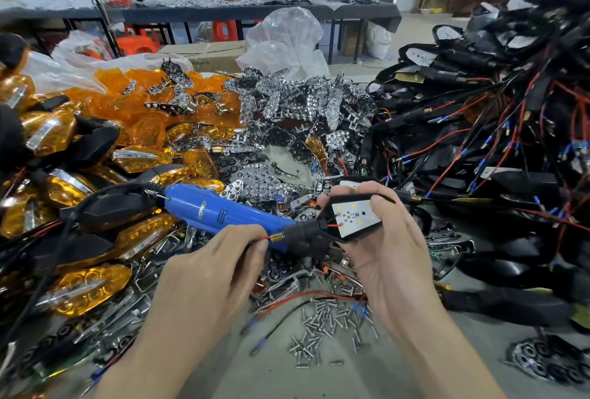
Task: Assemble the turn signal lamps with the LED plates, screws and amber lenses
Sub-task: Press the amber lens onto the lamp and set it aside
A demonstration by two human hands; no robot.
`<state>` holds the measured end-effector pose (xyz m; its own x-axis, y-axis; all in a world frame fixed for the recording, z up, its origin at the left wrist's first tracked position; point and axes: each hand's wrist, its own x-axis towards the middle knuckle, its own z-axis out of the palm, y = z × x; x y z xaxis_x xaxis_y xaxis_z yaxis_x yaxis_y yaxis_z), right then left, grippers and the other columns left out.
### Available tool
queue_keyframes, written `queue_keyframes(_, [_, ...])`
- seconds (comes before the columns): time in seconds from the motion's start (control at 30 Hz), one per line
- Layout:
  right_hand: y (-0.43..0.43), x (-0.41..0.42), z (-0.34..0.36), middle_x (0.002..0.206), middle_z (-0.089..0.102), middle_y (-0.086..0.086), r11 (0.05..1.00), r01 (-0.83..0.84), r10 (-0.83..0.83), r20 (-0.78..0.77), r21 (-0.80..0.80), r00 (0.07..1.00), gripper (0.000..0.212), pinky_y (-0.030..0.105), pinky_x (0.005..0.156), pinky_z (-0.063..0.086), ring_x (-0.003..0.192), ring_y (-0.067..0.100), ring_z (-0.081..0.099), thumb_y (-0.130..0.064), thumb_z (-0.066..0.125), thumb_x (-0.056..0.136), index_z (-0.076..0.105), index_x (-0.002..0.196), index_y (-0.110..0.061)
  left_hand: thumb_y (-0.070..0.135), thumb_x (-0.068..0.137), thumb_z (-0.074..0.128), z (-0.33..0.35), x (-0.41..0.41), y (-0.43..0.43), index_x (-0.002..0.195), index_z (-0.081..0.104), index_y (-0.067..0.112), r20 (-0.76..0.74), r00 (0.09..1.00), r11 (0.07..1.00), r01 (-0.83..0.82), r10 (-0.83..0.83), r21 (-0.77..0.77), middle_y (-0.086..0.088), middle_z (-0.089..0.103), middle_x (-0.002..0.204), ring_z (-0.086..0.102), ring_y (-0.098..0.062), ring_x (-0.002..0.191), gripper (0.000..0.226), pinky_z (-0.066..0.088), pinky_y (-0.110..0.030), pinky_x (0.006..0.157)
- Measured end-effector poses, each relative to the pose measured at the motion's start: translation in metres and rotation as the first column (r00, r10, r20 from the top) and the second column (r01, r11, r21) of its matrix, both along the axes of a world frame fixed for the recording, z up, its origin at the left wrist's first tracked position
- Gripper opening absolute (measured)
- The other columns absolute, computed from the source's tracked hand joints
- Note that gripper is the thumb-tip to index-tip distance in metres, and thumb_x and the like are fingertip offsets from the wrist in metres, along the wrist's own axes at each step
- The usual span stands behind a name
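Observation:
My right hand [383, 239] grips a black turn signal housing [322, 226] with a white LED plate [356, 217] seated in it, facing up. My left hand [223, 258] pinches the lamp's red wire [262, 239] at the brass threaded stem [278, 236]. A blue electric screwdriver [220, 210] lies across the pile just behind both hands, untouched. Loose screws [329, 319] are scattered on the table below my hands. Amber lenses [153, 105] are heaped at the left, chrome reflector plates [287, 105] in the middle.
Finished amber lamps [83, 287] pile up at the near left. Black housings with red and black wires [495, 130] are stacked high at the right. Clear plastic bags [287, 38] and a cardboard box [207, 54] stand behind; a long workbench [223, 10] crosses the back.

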<state>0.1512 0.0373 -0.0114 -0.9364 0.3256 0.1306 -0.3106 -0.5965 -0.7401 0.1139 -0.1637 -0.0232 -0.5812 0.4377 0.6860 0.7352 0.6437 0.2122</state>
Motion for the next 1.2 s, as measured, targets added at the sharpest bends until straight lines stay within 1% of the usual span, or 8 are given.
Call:
queue_keyframes(0.07, [0.0001, 0.0008, 0.0027, 0.101, 0.074, 0.020, 0.998, -0.042, 0.041, -0.043, -0.042, 0.998, 0.023, 0.039, 0.076, 0.061, 0.099, 0.039, 0.073, -0.013, 0.047, 0.092, 0.070, 0.091, -0.014, 0.033, 0.100, 0.048, -0.0018, -0.0004, -0.0008, 0.098, 0.063, 0.021, -0.010, 1.000, 1.000, 0.002, -0.002, 0.027, 0.013, 0.061, 0.075, 0.041, -0.005, 0.048, 0.019, 0.041, -0.029, 0.036])
queue_keyframes(0.2, [0.0020, 0.0006, 0.0054, 0.101, 0.074, 0.020, 0.995, -0.080, 0.075, -0.089, -0.057, 0.993, 0.024, 0.041, 0.078, 0.061, 0.100, 0.039, 0.073, -0.014, 0.046, 0.091, 0.070, 0.087, -0.016, 0.033, 0.101, 0.047, -0.0012, -0.0013, 0.0008, 0.100, 0.060, 0.023, -0.032, 0.999, 0.998, 0.010, -0.008, 0.063, 0.013, 0.062, 0.075, 0.047, -0.011, 0.056, 0.017, 0.039, -0.025, 0.042])
queue_keyframes(0.37, [0.0003, -0.0010, 0.0037, 0.100, 0.074, 0.020, 0.995, -0.075, 0.073, -0.027, -0.061, 0.997, 0.009, 0.037, 0.075, 0.061, 0.095, 0.036, 0.074, -0.017, 0.055, 0.093, 0.059, 0.098, -0.010, 0.036, 0.100, 0.044, -0.0060, -0.0013, 0.0048, 0.100, 0.060, 0.022, 0.023, 0.999, 0.999, -0.024, 0.023, 0.031, 0.012, 0.064, 0.073, 0.053, -0.010, 0.046, 0.021, 0.043, -0.030, 0.037])
queue_keyframes(0.53, [0.0003, -0.0015, 0.0022, 0.100, 0.074, 0.018, 0.996, -0.068, 0.068, -0.006, -0.057, 0.998, 0.021, 0.035, 0.073, 0.061, 0.094, 0.032, 0.075, -0.023, 0.049, 0.087, 0.056, 0.101, -0.009, 0.037, 0.100, 0.043, -0.0071, -0.0030, 0.0053, 0.098, 0.064, 0.020, 0.051, 0.997, 0.998, -0.055, 0.055, 0.004, 0.015, 0.063, 0.072, 0.050, -0.008, 0.045, 0.027, 0.039, -0.025, 0.039])
queue_keyframes(0.67, [0.0006, -0.0017, 0.0016, 0.101, 0.073, 0.019, 0.993, -0.093, 0.092, -0.013, -0.069, 0.996, 0.014, 0.038, 0.079, 0.062, 0.095, 0.034, 0.074, -0.018, 0.055, 0.092, 0.055, 0.102, -0.009, 0.036, 0.100, 0.045, -0.0065, -0.0026, 0.0041, 0.098, 0.065, 0.020, 0.037, 0.998, 0.999, -0.043, 0.043, 0.020, 0.015, 0.064, 0.075, 0.048, -0.006, 0.046, 0.026, 0.039, -0.023, 0.040])
queue_keyframes(0.73, [0.0009, -0.0021, 0.0007, 0.100, 0.073, 0.019, 0.989, -0.107, 0.104, -0.035, -0.098, 0.994, 0.013, 0.040, 0.082, 0.062, 0.095, 0.036, 0.074, -0.017, 0.051, 0.092, 0.055, 0.101, -0.009, 0.036, 0.099, 0.046, -0.0061, -0.0023, 0.0035, 0.097, 0.065, 0.019, 0.022, 0.999, 0.999, -0.038, 0.038, 0.023, 0.015, 0.064, 0.074, 0.048, -0.006, 0.046, 0.026, 0.040, -0.023, 0.038])
queue_keyframes(0.93, [0.0011, -0.0006, -0.0028, 0.103, 0.073, 0.019, 0.991, -0.097, 0.090, -0.083, -0.086, 0.992, 0.012, 0.038, 0.081, 0.060, 0.100, 0.038, 0.072, -0.017, 0.048, 0.099, 0.058, 0.103, -0.011, 0.035, 0.099, 0.046, -0.0046, -0.0011, 0.0031, 0.097, 0.064, 0.018, 0.019, 0.999, 0.999, -0.027, 0.027, 0.024, 0.014, 0.064, 0.072, 0.052, -0.009, 0.045, 0.025, 0.040, -0.023, 0.038])
queue_keyframes(1.2, [-0.0003, -0.0010, -0.0012, 0.104, 0.074, 0.019, 0.997, -0.048, 0.044, -0.055, -0.061, 0.998, 0.019, 0.038, 0.080, 0.060, 0.100, 0.037, 0.073, -0.023, 0.047, 0.102, 0.060, 0.103, -0.010, 0.034, 0.099, 0.047, -0.0049, -0.0005, 0.0031, 0.097, 0.065, 0.017, 0.009, 1.000, 1.000, -0.013, 0.013, 0.019, 0.012, 0.066, 0.073, 0.056, -0.011, 0.046, 0.025, 0.041, -0.026, 0.037])
